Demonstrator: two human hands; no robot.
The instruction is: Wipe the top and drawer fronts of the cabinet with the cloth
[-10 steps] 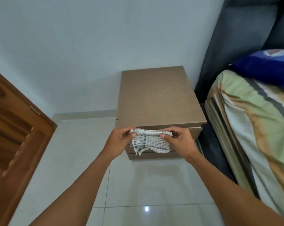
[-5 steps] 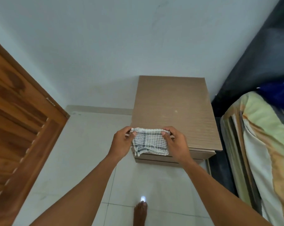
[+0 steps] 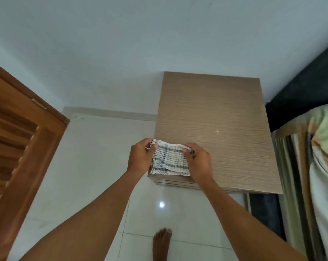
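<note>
We hold the checked cloth [image 3: 168,161] by its upper edge. The left grip [image 3: 140,157] pinches one top corner between thumb and fingers and the right grip [image 3: 197,162] pinches the other, both clenched on the fabric. The cloth hangs slack between the grips, in front of the near left corner of the bedside cabinet [image 3: 215,166]. We cannot tell whether its lower hem touches the wood.

Beyond both grips lies the bare, wood-grained cabinet top [image 3: 215,113]. Just below the grips, only thin slivers of the drawer fronts [image 3: 176,184] show from this steep angle. A bed [image 3: 319,166] stands to the right of the right grip, a wooden door [image 3: 18,147] is well to the left of the left grip, and a bare foot [image 3: 161,243] rests on the tiled floor [image 3: 93,166] beneath our arms.

We judge the cloth to be light, soft and limp. Held by its corners it only drapes and gives nothing firm to press with. It would work better gathered or folded into a pad, held at the middle under a flat palm so pressure spreads evenly. The top looks smooth, so the pad should slide easily. On the upright drawer fronts it needs steady pressure against the face, or it may slip down and fall.
</note>
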